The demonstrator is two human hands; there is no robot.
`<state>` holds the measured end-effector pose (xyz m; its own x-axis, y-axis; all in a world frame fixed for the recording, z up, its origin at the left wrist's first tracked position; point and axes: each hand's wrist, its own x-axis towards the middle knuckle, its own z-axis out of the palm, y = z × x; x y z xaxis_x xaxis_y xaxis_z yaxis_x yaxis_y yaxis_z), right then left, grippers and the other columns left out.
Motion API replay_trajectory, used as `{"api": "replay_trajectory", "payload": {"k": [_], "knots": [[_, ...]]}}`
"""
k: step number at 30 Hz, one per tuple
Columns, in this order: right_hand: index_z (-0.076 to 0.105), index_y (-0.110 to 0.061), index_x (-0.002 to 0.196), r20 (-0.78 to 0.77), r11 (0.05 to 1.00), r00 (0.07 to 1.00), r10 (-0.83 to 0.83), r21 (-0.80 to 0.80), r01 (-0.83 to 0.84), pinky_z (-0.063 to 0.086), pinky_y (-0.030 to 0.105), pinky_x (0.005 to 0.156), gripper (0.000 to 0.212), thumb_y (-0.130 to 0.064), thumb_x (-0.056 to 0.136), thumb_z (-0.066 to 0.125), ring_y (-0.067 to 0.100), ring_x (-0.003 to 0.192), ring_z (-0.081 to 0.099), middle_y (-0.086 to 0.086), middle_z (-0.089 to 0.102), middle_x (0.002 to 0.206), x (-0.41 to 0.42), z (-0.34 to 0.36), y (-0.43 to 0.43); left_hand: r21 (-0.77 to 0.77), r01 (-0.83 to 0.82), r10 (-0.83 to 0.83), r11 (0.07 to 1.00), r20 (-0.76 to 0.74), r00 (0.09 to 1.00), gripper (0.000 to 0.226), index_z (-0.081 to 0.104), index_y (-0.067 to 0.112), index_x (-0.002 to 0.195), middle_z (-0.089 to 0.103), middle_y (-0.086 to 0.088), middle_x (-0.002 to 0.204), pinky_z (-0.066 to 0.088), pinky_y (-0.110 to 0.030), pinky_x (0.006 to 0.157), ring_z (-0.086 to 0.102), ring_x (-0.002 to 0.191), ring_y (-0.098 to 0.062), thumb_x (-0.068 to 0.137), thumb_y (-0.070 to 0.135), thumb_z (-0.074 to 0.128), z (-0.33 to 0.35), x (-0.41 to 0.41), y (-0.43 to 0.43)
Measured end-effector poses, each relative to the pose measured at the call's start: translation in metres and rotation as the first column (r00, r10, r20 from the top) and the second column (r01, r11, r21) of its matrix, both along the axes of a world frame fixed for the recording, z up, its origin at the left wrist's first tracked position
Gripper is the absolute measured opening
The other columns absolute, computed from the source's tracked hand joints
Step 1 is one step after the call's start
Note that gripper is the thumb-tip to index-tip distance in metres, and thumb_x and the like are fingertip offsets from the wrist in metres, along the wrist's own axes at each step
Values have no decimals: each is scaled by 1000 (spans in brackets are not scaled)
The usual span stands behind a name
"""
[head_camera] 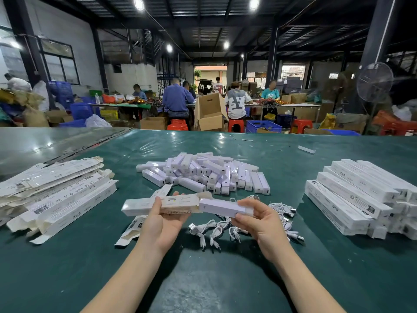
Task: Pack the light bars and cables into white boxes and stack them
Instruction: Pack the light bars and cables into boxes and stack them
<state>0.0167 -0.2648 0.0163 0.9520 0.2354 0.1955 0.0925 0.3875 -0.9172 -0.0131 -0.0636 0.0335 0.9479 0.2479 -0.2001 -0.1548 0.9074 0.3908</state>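
Left hand [167,220] cradles white box [144,205], thumb over its top, open end facing right. Right hand [259,224] pinches light bar [223,207] between thumb and fingertips, tip at box mouth. Axes collinear, left-right; next push probably leftward.

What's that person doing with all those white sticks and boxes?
Someone is packing lights. The left hand holds an open white box, and the right hand holds a light bar at the box's open end. More bars lie in a pile on the green table, with loose cables by the hands. Flat boxes wait on the left; closed boxes are stacked on the right.
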Motion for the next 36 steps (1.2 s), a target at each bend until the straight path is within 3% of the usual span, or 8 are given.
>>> {"api": "replay_trajectory", "payload": {"k": [9, 13, 17, 22, 26, 28, 32, 36], "knots": [[68, -9, 79, 63, 994, 998, -28, -103, 34, 55, 21, 60, 34, 23, 70, 62, 17, 62, 68, 4, 72, 72, 0, 4, 0, 37, 24, -26, 999, 64, 998, 48, 37, 3, 135, 60, -16, 108, 55, -52, 58, 57, 100, -30, 102, 36, 29, 0, -1, 1], [72, -15, 75, 79, 990, 996, -33, -135, 43, 55, 21, 61, 38, 22, 69, 64, 17, 64, 69, 4, 73, 75, 0, 5, 1, 75, -12, 8, 997, 56, 998, 49, 38, 8, 138, 66, -14, 97, 58, -43, 55, 63, 89, -26, 102, 39, 26, -3, 1, 2], [73, -18, 72, 106, 982, 994, -41, -179, 60, 53, 18, 60, 41, 22, 68, 65, 14, 62, 68, 2, 72, 72, -2, 6, 1, 150, 8, -8, 989, 2, 1000, 53, 45, 11, 134, 72, -7, 85, 58, -31, 51, 71, 66, -18, 100, 45, 23, -6, 3, 4], [71, -5, 85, 153, 960, 986, -72, -258, 110, 53, 16, 59, 32, 22, 68, 65, 7, 59, 64, 0, 70, 70, -6, 9, 2, 217, -1, 8, 976, -34, 999, 48, 47, 12, 127, 66, -8, 98, 57, -27, 49, 61, 88, -20, 100, 45, 24, -8, 5, 4], [70, -19, 74, 189, 942, 975, -115, -292, 167, 53, 16, 59, 40, 20, 68, 67, 6, 56, 62, 5, 67, 71, -8, 12, 3, 236, -63, 75, 970, -44, 996, 35, 55, 9, 103, 72, -7, 75, 59, -31, 60, 61, 86, -21, 100, 37, 34, -8, 6, 4], [70, -20, 73, 193, 941, 973, -130, -286, 182, 53, 17, 59, 40, 19, 68, 67, 7, 54, 62, 5, 67, 67, -8, 13, 3, 240, -80, 102, 967, -78, 992, 31, 56, 8, 97, 70, -8, 75, 58, -35, 70, 61, 85, -22, 99, 34, 39, -9, 6, 5], [71, -21, 74, 200, 937, 973, -115, -303, 173, 52, 17, 58, 41, 19, 68, 68, 8, 55, 63, 2, 69, 68, -9, 13, 5, 264, -98, 133, 960, -121, 984, 28, 54, 7, 95, 67, -12, 83, 57, -31, 50, 62, 80, -21, 99, 31, 41, -11, 6, 7], [72, -22, 75, 201, 918, 973, -114, -352, 180, 48, 14, 54, 41, 18, 68, 67, 4, 50, 59, -3, 67, 64, -6, 11, 3, 256, -104, 120, 961, -48, 992, 34, 54, 6, 93, 70, -8, 62, 56, -26, 48, 69, 57, -16, 100, 34, 35, -11, 7, 8]]}}
